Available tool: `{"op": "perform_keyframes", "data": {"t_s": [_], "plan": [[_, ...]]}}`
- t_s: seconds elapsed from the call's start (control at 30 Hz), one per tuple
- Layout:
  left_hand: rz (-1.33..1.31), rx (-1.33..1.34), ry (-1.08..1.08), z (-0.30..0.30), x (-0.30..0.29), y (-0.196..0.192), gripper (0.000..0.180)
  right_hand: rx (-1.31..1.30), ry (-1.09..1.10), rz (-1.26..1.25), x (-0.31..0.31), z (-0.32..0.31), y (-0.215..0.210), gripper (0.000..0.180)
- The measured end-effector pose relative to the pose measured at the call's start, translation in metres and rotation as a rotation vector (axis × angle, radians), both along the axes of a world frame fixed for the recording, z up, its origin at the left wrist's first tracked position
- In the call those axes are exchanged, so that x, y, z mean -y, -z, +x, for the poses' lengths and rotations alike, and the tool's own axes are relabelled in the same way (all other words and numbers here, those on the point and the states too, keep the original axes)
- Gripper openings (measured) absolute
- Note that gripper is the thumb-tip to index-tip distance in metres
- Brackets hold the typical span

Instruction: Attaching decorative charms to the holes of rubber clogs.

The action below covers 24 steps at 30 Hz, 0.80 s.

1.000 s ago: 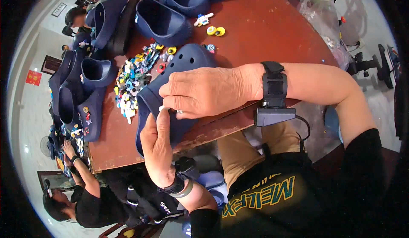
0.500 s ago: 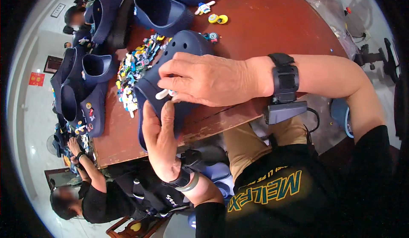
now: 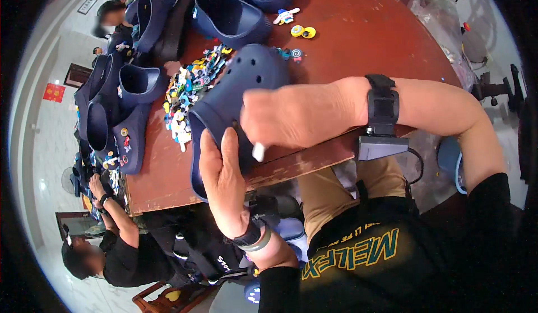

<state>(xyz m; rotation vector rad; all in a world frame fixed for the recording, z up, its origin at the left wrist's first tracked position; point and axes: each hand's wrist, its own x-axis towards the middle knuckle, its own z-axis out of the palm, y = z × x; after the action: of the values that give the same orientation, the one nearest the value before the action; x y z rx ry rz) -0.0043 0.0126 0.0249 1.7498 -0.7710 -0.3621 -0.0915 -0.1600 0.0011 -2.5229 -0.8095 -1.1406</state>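
A navy clog [image 3: 253, 69] with round holes in its toe lies slanted at the table's near edge. My left hand [image 3: 219, 170] grips it at the open heel end, thumb and fingers closed on the wall. Over the clog's right side is my right hand [image 3: 286, 114], curled and a little blurred. A small white piece [image 3: 258, 152] pokes out below its fingers; its full shape is hidden. Left of the clog lies a heap of colourful shoe charms [image 3: 188, 97]. Beyond its toe rest a swirl charm [image 3: 296, 55], a yellow charm [image 3: 303, 31] and a white-and-blue charm [image 3: 286, 16].
More navy clogs [image 3: 230, 19] stand at the far side of the red-brown table [image 3: 358, 38], others [image 3: 131, 139] along its left, some with charms. A person in black [image 3: 120, 251] works at the lower left. A blue bucket [image 3: 450, 161] stands at right.
My right hand has drawn back from the clog's upper, rightward and toward me, with the white piece. My left hand keeps its hold. The whole view has shifted slightly.
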Motion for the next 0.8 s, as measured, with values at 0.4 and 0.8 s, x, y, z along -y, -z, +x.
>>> {"op": "perform_keyframes", "data": {"t_s": [0.4,0.8], "plan": [[-0.007,0.137,0.114,0.004,0.001,-0.002,0.034,-0.349,0.335,0.665,0.035,0.004,-0.002,0.025],[-0.012,0.097,0.125,0.004,0.001,-0.003,0.035,-0.212,0.170,0.507,0.041,0.010,0.008,0.018]]}}
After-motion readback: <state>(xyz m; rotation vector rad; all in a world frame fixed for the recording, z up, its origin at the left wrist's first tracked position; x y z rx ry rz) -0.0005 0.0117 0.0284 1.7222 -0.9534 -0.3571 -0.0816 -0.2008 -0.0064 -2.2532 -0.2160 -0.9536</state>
